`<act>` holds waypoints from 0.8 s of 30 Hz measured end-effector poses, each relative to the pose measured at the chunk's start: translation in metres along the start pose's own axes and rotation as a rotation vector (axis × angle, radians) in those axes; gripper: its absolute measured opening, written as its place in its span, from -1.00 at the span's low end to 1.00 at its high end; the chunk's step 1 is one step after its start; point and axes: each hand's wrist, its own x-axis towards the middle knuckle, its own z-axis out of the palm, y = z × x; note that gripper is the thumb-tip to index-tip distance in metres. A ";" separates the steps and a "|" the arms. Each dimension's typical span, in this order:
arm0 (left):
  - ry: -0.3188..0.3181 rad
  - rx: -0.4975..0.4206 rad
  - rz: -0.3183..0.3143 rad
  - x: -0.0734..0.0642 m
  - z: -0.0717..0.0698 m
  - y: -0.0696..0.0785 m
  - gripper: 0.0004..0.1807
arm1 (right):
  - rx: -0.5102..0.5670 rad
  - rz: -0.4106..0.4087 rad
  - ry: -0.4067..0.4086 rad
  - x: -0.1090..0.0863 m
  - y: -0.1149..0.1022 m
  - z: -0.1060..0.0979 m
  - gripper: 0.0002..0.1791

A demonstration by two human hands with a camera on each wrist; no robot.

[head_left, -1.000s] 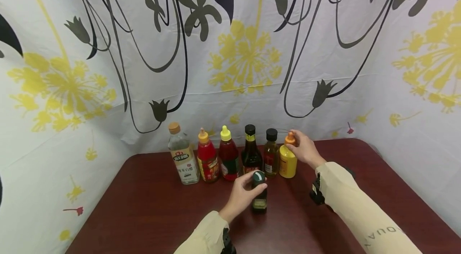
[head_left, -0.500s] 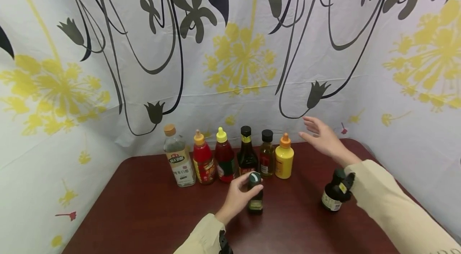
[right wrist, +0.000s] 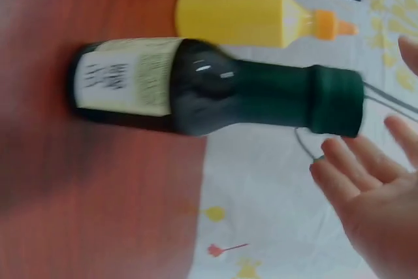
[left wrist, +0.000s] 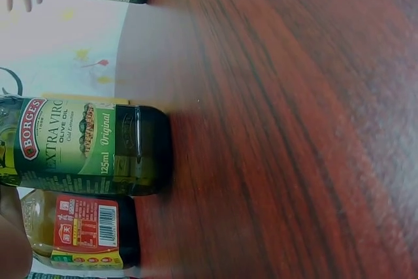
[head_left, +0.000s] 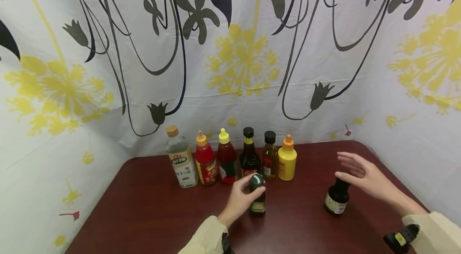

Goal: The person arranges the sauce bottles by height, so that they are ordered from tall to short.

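Observation:
My left hand (head_left: 240,201) grips a small olive oil bottle (head_left: 257,207) by its dark green cap and neck. It stands upright on the table, and its "Borges" label (left wrist: 62,136) faces the left wrist camera. My right hand (head_left: 369,178) is beside the top of a dark round-bodied bottle (head_left: 336,202) with a cream label. Its fingers are spread and loosely bent. The right wrist view shows a gap between those fingertips (right wrist: 330,151) and the bottle's green cap (right wrist: 339,101), with nothing held.
Along the back stand a clear white-vinegar bottle (head_left: 183,168), two red squeeze bottles (head_left: 206,166), (head_left: 227,164), a dark sauce bottle (head_left: 249,158), a black-capped oil-coloured bottle (head_left: 269,160) and a yellow squeeze bottle (head_left: 287,164). A patterned cloth (head_left: 230,66) hangs behind the dark red table (head_left: 151,214).
My right hand has left the yellow squeeze bottle's orange top and moved right and nearer, to the dark round-bodied bottle. My left hand has kept its grip on the olive oil bottle.

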 end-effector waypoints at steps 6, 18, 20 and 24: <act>0.003 0.041 0.016 0.000 -0.001 0.000 -0.62 | -0.070 -0.053 0.067 -0.014 0.016 0.009 -0.59; -0.045 0.093 -0.003 0.001 -0.005 0.008 -0.60 | -0.046 -0.097 0.125 -0.016 0.026 0.016 -0.67; -0.048 0.100 -0.012 0.002 -0.006 0.012 -0.61 | -0.038 -0.091 0.123 -0.016 0.027 0.016 -0.67; -0.046 0.129 -0.028 0.004 -0.007 0.021 -0.63 | -0.032 -0.083 0.128 -0.017 0.028 0.018 -0.66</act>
